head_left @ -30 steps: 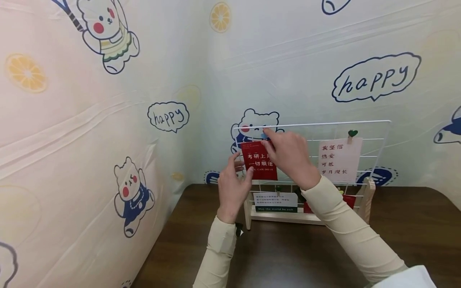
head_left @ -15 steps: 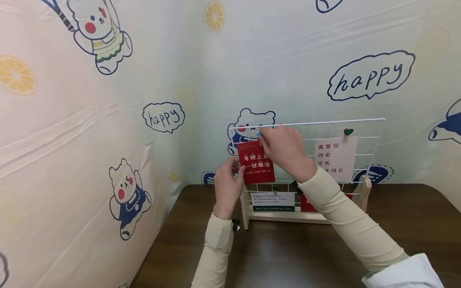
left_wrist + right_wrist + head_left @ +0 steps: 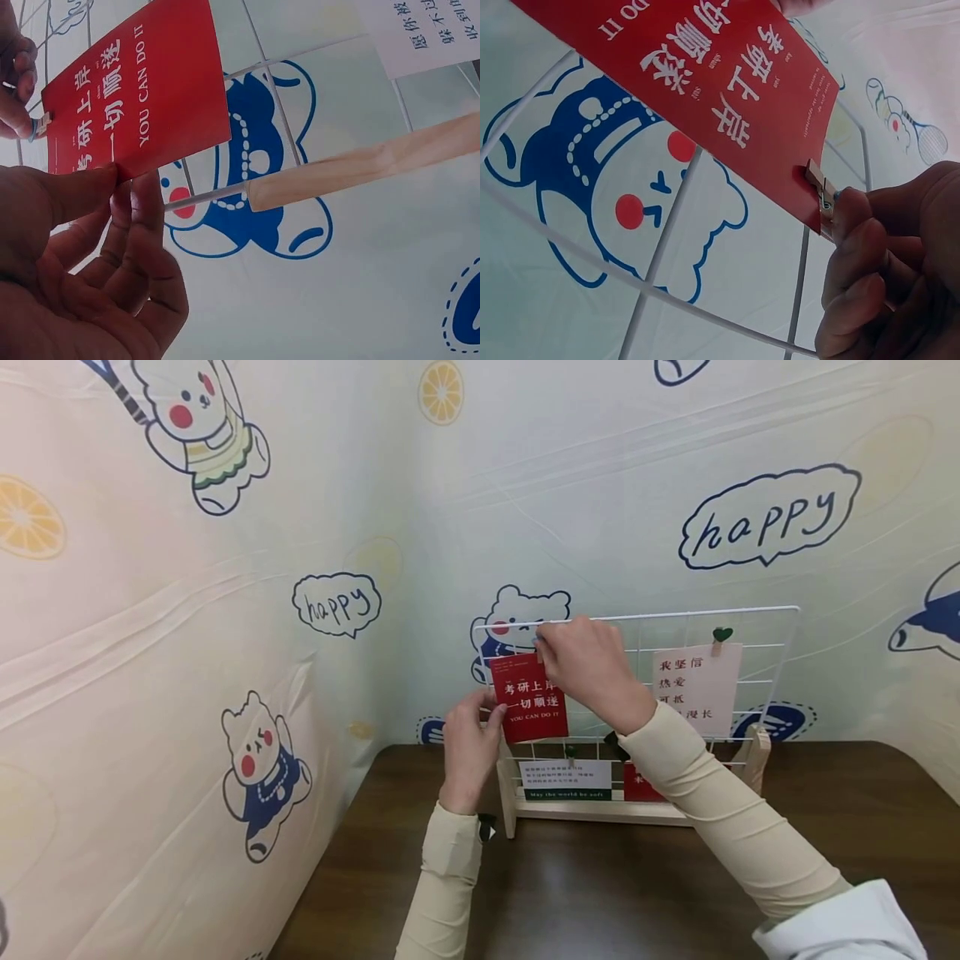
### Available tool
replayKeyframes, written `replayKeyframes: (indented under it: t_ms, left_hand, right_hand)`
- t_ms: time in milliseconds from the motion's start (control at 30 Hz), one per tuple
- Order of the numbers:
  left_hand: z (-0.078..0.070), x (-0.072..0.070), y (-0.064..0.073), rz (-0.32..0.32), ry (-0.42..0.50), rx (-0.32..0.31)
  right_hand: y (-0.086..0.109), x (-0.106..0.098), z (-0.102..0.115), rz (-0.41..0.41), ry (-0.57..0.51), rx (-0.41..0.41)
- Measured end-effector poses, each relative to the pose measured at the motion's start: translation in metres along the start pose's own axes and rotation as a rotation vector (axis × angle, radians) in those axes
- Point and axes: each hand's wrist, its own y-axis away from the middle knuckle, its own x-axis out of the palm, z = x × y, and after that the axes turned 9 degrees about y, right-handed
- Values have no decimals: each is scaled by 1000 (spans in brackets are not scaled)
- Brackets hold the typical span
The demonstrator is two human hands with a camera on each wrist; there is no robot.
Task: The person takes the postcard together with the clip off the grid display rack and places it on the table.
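Observation:
My left hand point(image 3: 471, 752) pinches the left edge of a red card point(image 3: 529, 714) with white lettering, thumb in front and fingers behind. At the card's top right corner, my right hand point(image 3: 591, 670) pinches a small wooden clothespin point(image 3: 819, 186) with a bit of blue on it. In the right wrist view the peg's tip lies over the card corner. Card and peg are up against the upper left of a white wire grid point(image 3: 675, 614). The right fingers hide most of the peg in the head view.
A pale card point(image 3: 697, 681) hangs at the grid's upper right from a green heart peg point(image 3: 722, 635). Lower down are a white and green card point(image 3: 567, 779) and a red card point(image 3: 639, 783) partly behind my right sleeve. The grid's wooden stand point(image 3: 600, 812) rests on a dark table point(image 3: 570, 893).
The head view has shifted slightly. My right fingers have curled closer around the peg, and my left thumb has moved onto the card's edge. The card sits slightly lower against the grid.

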Motion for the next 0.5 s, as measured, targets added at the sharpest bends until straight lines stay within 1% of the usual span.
replayKeyframes:
  t_ms: [167, 367, 500]
  left_hand:
    - [0, -3, -1, 12, 8, -13]
    - [0, -5, -3, 29, 13, -13]
    - [1, -7, -3, 44, 20, -31]
  right_hand:
    - [-1, 0, -1, -6, -52, 2]
    - [-1, 2, -2, -51, -120, 13]
    - [0, 3, -2, -76, -147, 8]
